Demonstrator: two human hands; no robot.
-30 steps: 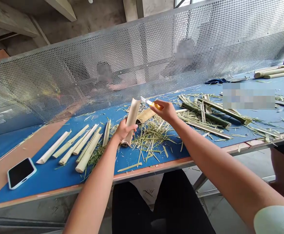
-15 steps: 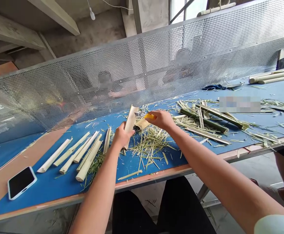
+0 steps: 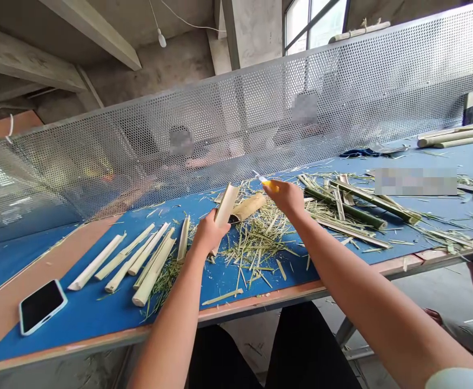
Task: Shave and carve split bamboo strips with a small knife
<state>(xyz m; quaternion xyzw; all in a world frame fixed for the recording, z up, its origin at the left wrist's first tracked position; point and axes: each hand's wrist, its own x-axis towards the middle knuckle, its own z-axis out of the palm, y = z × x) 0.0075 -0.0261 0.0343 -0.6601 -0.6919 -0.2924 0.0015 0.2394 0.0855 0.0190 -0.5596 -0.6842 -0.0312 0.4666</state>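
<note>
The left hand [image 3: 210, 233] clenches a split bamboo section [image 3: 226, 208] upright above the middle of the blue bench [image 3: 260, 302]. The right hand [image 3: 287, 197] grips a yellow-handled utility knife [image 3: 269, 186], its fingers covering most of the handle, so any marking is hidden. A blurred patch [image 3: 415, 181] obscures the bench's far right.

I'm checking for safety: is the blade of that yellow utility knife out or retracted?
Out: the bare blade projects past the yellow handle of the utility knife held in the right hand.
</note>
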